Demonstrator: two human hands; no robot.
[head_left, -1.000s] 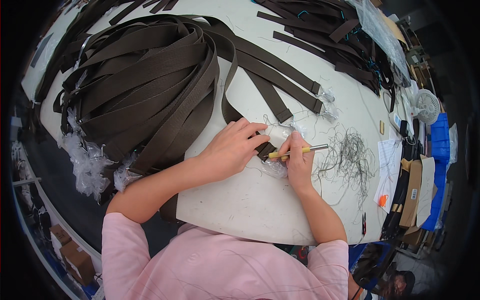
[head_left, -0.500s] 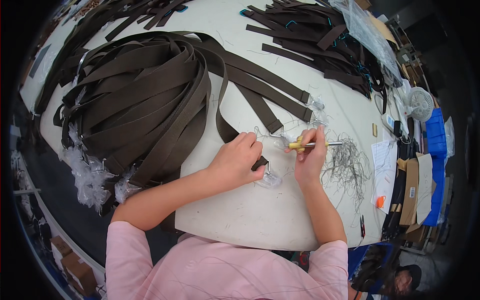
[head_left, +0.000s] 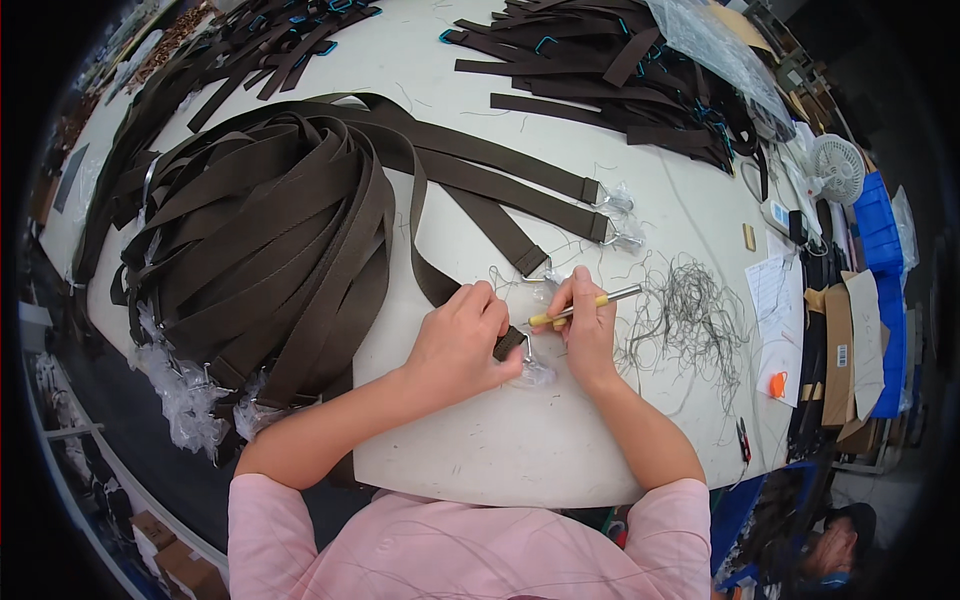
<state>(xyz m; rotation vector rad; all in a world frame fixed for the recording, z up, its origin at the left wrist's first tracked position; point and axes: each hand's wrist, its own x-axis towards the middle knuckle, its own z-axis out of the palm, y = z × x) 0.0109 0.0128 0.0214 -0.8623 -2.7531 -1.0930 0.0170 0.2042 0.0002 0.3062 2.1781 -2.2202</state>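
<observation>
1. Back from the near edge of the white surface [head_left: 450,455], around its middle, the end of a flat dark brown woven strap [head_left: 509,342] is lying with its long axis running far left to near right.
2. The left hand [head_left: 458,335] is covering the strap just behind this end, its bent fingers pinching it.
3. At the strap's right end a silver metal fitting [head_left: 528,348] is projecting, clear plastic wrapping [head_left: 540,373] hanging about it.
4. The right hand [head_left: 588,337], farther from the strap, is gripping a slim yellow tool with a silver metal shaft [head_left: 606,298], fingers closed around its middle.
5. This tool is slanting crosswise to the strap, its yellow tip pointing left, just beside the strap's end; whether they are touching, I cannot tell.
</observation>
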